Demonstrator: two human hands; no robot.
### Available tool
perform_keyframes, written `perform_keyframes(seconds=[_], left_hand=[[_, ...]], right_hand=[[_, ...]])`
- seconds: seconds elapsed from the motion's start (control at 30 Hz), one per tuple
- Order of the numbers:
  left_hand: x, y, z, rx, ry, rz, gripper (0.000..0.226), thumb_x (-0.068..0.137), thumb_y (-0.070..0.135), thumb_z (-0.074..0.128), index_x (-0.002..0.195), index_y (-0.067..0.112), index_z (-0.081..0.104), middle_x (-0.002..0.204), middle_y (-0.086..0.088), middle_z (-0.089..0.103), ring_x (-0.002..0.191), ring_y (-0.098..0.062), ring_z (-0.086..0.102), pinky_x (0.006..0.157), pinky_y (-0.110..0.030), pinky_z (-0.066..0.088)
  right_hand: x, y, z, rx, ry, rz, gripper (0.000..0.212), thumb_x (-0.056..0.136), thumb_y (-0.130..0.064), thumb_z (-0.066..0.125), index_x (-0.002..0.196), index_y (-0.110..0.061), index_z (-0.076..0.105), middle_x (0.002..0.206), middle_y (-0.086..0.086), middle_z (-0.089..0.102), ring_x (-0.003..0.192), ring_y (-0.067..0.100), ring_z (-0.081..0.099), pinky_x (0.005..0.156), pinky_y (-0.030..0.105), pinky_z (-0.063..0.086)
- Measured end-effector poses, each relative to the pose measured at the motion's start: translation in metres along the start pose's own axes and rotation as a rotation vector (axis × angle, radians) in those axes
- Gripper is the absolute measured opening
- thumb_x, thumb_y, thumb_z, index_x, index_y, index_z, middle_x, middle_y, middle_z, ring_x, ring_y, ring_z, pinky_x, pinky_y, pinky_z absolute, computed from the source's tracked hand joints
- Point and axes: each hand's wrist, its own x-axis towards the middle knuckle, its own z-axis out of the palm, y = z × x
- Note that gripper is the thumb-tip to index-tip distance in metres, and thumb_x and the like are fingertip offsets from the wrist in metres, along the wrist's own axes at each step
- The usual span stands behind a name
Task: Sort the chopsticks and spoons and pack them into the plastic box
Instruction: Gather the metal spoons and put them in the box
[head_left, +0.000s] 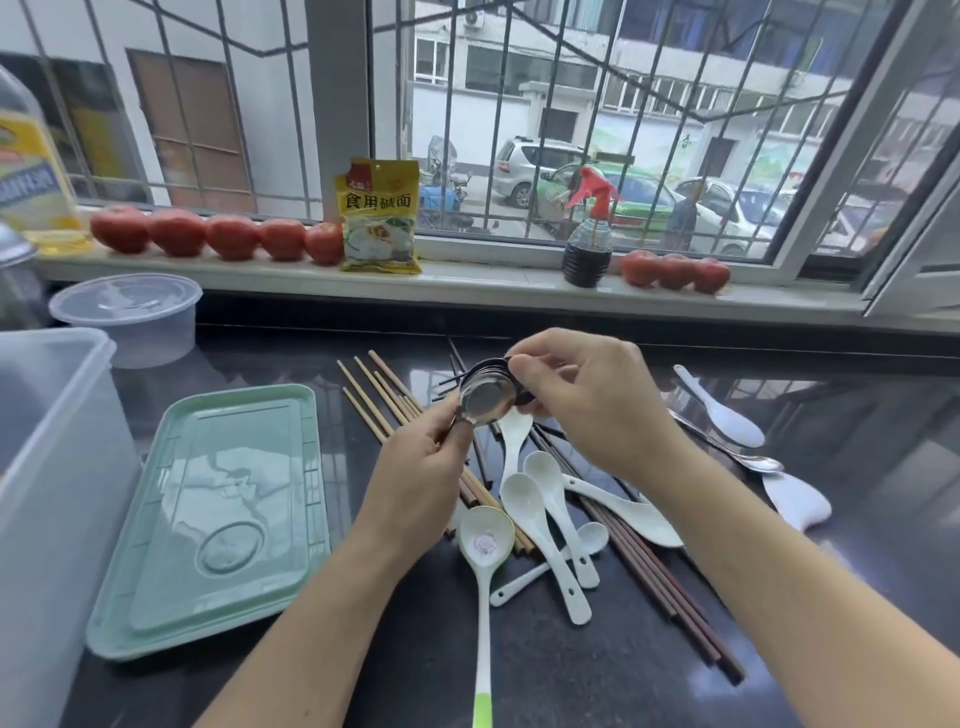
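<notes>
Above the dark counter both hands hold a stack of metal spoons (485, 397). My left hand (421, 467) grips the handles from below, while my right hand (582, 400) pinches the far side of the bowls. Under them lie several white ceramic spoons (545, 509), a green-handled spoon (485, 551), pale wooden chopsticks (371, 397) and dark brown chopsticks (670, 587). More spoons lie to the right: a white spoon (722, 410) and a metal spoon (727, 447). The clear plastic box (52, 467) stands at the far left, its green lid (218, 519) flat beside it.
A round clear container (130, 317) sits behind the box. On the windowsill are tomatoes (218, 236), a yellow packet (379, 218), a dark spray bottle (589, 234) and an oil bottle (31, 171). A white flat piece (795, 501) lies at the right.
</notes>
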Motion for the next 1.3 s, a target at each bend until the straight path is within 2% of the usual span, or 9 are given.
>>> perform_keyframes(seconds=[0.07, 0.2, 0.47, 0.67, 0.77, 0.87, 1.07, 1.2, 1.3], left_hand=[[-0.003, 0.003, 0.0, 0.061, 0.012, 0.028, 0.027, 0.108, 0.026, 0.049, 0.12, 0.04, 0.069, 0.06, 0.017, 0.058, 0.061, -0.007, 0.052, 0.058, -0.023, 0.037], [-0.004, -0.002, 0.003, 0.146, 0.033, 0.028, 0.03, 0.107, 0.033, 0.05, 0.129, 0.042, 0.067, 0.093, 0.014, 0.075, 0.088, -0.003, 0.066, 0.075, -0.026, 0.051], [-0.007, -0.002, 0.01, 0.338, 0.013, 0.053, 0.03, 0.106, 0.028, 0.048, 0.124, 0.04, 0.068, 0.063, 0.02, 0.057, 0.06, -0.006, 0.051, 0.057, -0.026, 0.038], [-0.009, -0.002, 0.014, 0.534, 0.011, 0.047, 0.048, 0.102, 0.045, 0.035, 0.148, 0.057, 0.04, 0.1, 0.006, 0.051, 0.082, -0.014, 0.056, 0.07, -0.034, 0.046], [-0.007, -0.004, 0.017, 0.545, 0.07, 0.002, 0.038, 0.101, 0.047, 0.034, 0.129, 0.039, 0.059, 0.106, 0.005, 0.031, 0.095, -0.02, 0.049, 0.081, -0.036, 0.045], [-0.005, -0.009, 0.014, 0.708, 0.141, 0.056, 0.034, 0.104, 0.04, 0.038, 0.103, 0.016, 0.062, 0.117, -0.007, 0.045, 0.112, -0.033, 0.042, 0.093, -0.053, 0.04], [-0.004, -0.003, 0.006, 0.547, 0.022, 0.134, 0.041, 0.101, 0.058, 0.019, 0.09, 0.025, 0.041, 0.06, 0.004, 0.053, 0.059, -0.025, 0.054, 0.054, -0.042, 0.04], [-0.008, 0.001, 0.005, 0.576, 0.147, 0.153, 0.041, 0.104, 0.054, 0.023, 0.083, 0.022, 0.039, 0.058, 0.002, 0.051, 0.055, -0.024, 0.05, 0.05, -0.039, 0.03], [0.001, -0.012, 0.003, 0.347, 0.157, -0.12, 0.047, 0.106, 0.053, 0.027, 0.082, 0.017, 0.045, 0.068, 0.0, 0.054, 0.061, -0.021, 0.048, 0.055, -0.039, 0.033]], right_hand=[[-0.005, 0.003, 0.004, 0.061, -0.017, 0.024, 0.012, 0.098, -0.018, 0.065, 0.098, -0.02, 0.077, 0.079, -0.002, 0.076, 0.071, 0.013, 0.074, 0.076, 0.038, 0.062], [-0.014, 0.009, 0.005, 0.056, -0.076, 0.014, 0.013, 0.098, -0.03, 0.064, 0.106, -0.023, 0.073, 0.088, -0.008, 0.077, 0.082, 0.01, 0.072, 0.082, 0.04, 0.06], [-0.026, 0.018, 0.017, -0.312, 0.094, -0.271, 0.011, 0.094, -0.026, 0.063, 0.093, -0.015, 0.061, 0.085, -0.007, 0.062, 0.072, 0.017, 0.056, 0.067, 0.041, 0.05], [-0.032, 0.017, 0.019, -0.491, 0.077, -0.378, 0.004, 0.094, -0.01, 0.061, 0.096, -0.013, 0.059, 0.086, -0.005, 0.057, 0.065, 0.02, 0.054, 0.056, 0.038, 0.049], [-0.028, 0.018, 0.023, -0.445, 0.129, -0.353, 0.006, 0.094, -0.009, 0.062, 0.097, -0.013, 0.059, 0.086, -0.003, 0.058, 0.068, 0.023, 0.055, 0.061, 0.042, 0.05], [-0.024, 0.019, 0.028, -0.416, 0.14, -0.332, 0.014, 0.092, -0.005, 0.065, 0.102, -0.014, 0.06, 0.088, -0.002, 0.061, 0.071, 0.024, 0.058, 0.065, 0.044, 0.051], [-0.016, 0.012, 0.014, -0.241, 0.15, -0.354, 0.014, 0.093, -0.007, 0.065, 0.106, -0.011, 0.065, 0.091, -0.004, 0.068, 0.081, 0.015, 0.064, 0.076, 0.036, 0.054], [-0.015, 0.024, -0.01, -0.084, -0.028, -0.07, 0.029, 0.1, -0.032, 0.062, 0.126, -0.019, 0.063, 0.096, -0.013, 0.068, 0.084, 0.004, 0.067, 0.079, 0.02, 0.051], [-0.014, 0.093, -0.06, -0.518, 0.126, 0.251, 0.032, 0.101, -0.038, 0.056, 0.125, -0.017, 0.062, 0.109, 0.0, 0.068, 0.102, 0.021, 0.063, 0.085, 0.031, 0.045]])
